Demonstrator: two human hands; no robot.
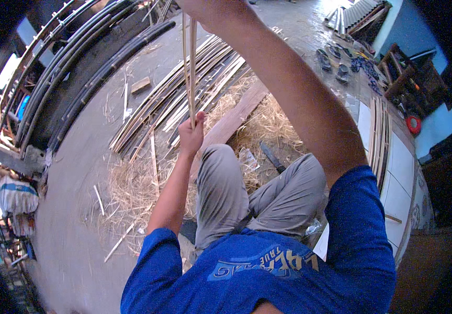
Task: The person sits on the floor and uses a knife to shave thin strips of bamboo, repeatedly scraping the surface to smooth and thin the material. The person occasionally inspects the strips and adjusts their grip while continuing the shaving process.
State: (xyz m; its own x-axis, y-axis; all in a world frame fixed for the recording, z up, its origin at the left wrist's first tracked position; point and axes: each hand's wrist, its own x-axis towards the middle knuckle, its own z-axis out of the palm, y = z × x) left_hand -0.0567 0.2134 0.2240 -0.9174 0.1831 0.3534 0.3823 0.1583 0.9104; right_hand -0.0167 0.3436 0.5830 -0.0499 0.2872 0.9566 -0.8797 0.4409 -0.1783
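Several thin bamboo strips (190, 68) stand upright in front of me, stretched between my two hands. My left hand (192, 135) is closed around their lower end, thumb up, beyond my left knee. At the top edge my right hand (210, 13) grips the strips' upper part, its fingers partly cut off by the frame; that arm is raised high. A wooden plank (241, 112) slants away from between my knees over a heap of pale shavings (278, 123). Near my right knee lies a knife (272, 156) with a dark blade.
Long split bamboo pieces (158, 104) lie on the floor ahead, with a small wood block (140, 85) beside them. Dark poles (105, 68) line the left. To the right are sandals (341, 70), more strips (379, 136) on white tiles (397, 183), and a wooden rack (404, 73).
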